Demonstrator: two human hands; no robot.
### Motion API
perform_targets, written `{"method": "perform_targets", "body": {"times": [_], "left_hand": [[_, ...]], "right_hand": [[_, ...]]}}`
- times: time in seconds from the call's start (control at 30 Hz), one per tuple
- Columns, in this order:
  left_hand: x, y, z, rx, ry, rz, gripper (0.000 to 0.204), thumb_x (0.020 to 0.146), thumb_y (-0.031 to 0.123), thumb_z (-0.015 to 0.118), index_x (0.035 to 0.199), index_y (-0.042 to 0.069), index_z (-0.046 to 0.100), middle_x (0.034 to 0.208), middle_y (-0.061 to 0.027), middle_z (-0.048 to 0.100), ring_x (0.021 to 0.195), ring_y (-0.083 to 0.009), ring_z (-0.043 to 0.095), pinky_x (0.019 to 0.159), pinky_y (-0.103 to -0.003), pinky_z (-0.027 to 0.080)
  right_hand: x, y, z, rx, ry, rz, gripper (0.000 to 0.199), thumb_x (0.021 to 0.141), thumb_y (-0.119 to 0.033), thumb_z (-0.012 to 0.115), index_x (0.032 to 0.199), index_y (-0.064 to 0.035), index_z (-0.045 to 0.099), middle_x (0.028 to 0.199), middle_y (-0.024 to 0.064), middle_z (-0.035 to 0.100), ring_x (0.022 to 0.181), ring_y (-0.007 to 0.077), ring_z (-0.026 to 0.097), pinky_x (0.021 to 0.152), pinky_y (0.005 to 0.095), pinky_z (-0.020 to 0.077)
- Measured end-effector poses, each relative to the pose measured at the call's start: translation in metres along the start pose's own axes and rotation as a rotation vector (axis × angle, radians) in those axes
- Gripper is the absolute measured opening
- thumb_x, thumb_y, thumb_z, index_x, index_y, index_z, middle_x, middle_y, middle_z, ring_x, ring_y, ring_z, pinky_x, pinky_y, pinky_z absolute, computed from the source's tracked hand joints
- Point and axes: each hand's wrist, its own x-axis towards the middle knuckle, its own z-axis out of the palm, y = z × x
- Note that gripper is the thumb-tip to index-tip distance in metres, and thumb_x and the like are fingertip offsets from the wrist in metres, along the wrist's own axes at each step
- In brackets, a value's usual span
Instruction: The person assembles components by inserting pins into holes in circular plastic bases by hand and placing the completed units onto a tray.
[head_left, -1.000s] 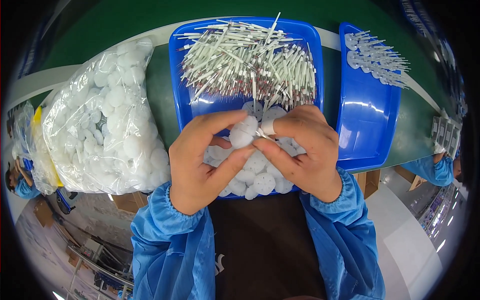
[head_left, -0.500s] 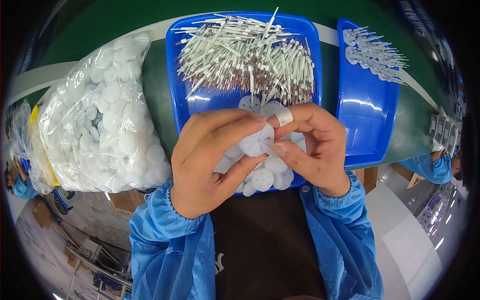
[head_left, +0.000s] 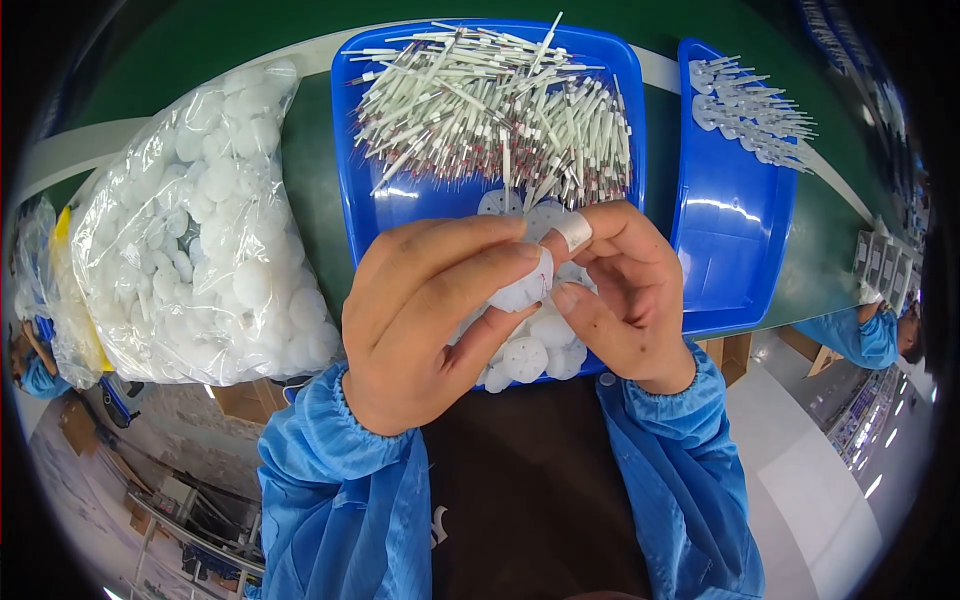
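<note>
My left hand (head_left: 430,310) pinches a small white plastic disc (head_left: 525,290) between thumb and fingers, just above the near end of a blue tray (head_left: 350,150). My right hand (head_left: 625,290), with tape on its index finger, touches the same disc from the right; whether it also holds a thin stick is hidden behind the fingers. Under both hands lie more white discs (head_left: 525,358). A heap of thin white sticks with dark tips (head_left: 495,110) fills the tray's far half.
A clear bag full of white discs (head_left: 205,230) lies to the left on the green table. A second blue tray (head_left: 730,210) on the right holds several finished stick-and-disc pieces (head_left: 750,110). Another person in blue sleeves (head_left: 870,335) works at far right.
Both hands stayed together over the tray's near end, shifting slightly; the disc has turned between the fingertips and now sits pinched by my left thumb and fingers.
</note>
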Motion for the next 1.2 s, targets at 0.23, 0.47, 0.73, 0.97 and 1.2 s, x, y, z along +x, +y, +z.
{"method": "perform_targets", "body": {"times": [0.23,0.47,0.73,0.97,1.2], "left_hand": [[-0.001,-0.003,-0.002,-0.017,-0.091,0.039,0.049,0.073,0.000,0.091,0.118,0.004,0.073,0.125,-0.0150,0.074,0.108,-0.0316,0.072,0.090,-0.039,0.057],[-0.010,-0.006,-0.005,-0.384,-0.130,-0.114,0.039,0.081,0.004,0.086,0.120,0.007,0.081,0.127,-0.0114,0.071,0.103,-0.0223,0.070,0.080,-0.030,0.058],[-0.010,-0.004,-0.008,-0.624,-0.089,-0.479,0.029,0.096,-0.001,0.074,0.125,0.002,0.076,0.128,-0.0117,0.065,0.110,-0.0174,0.067,0.084,-0.027,0.055],[-0.007,-0.009,-0.011,-0.594,-0.130,-0.571,0.035,0.097,-0.005,0.068,0.132,0.002,0.072,0.132,-0.0117,0.062,0.112,-0.0158,0.066,0.086,-0.026,0.054],[-0.008,-0.015,-0.004,-0.492,-0.074,-0.521,0.039,0.099,-0.007,0.066,0.138,-0.003,0.065,0.125,-0.0125,0.068,0.108,-0.0161,0.068,0.088,-0.029,0.058]], "right_hand": [[0.004,-0.004,-0.001,-0.132,0.068,0.052,0.028,0.092,0.002,0.076,0.117,0.0020,0.063,0.101,0.0060,0.073,0.096,0.0139,0.071,0.086,0.0299,0.0565],[0.066,-0.017,-0.045,-1.259,0.189,-0.541,0.012,0.083,-0.008,0.083,0.093,-0.0099,0.076,0.085,0.0053,0.074,0.079,0.0250,0.073,0.066,0.0332,0.0572],[0.182,0.034,-0.097,-1.378,0.144,-1.526,0.011,0.081,-0.017,0.072,0.084,-0.0064,0.074,0.127,0.0088,0.069,0.125,0.0269,0.061,0.113,0.0505,0.0444],[0.152,-0.016,-0.063,-1.729,0.041,-1.151,0.008,0.081,-0.014,0.078,0.089,-0.0131,0.074,0.108,0.0029,0.072,0.106,0.0235,0.067,0.114,0.0504,0.0443],[0.045,-0.042,-0.040,-1.410,0.100,-0.542,0.030,0.076,-0.011,0.089,0.105,-0.0157,0.082,0.076,-0.0019,0.070,0.075,0.0159,0.069,0.110,0.0462,0.0457]]}}
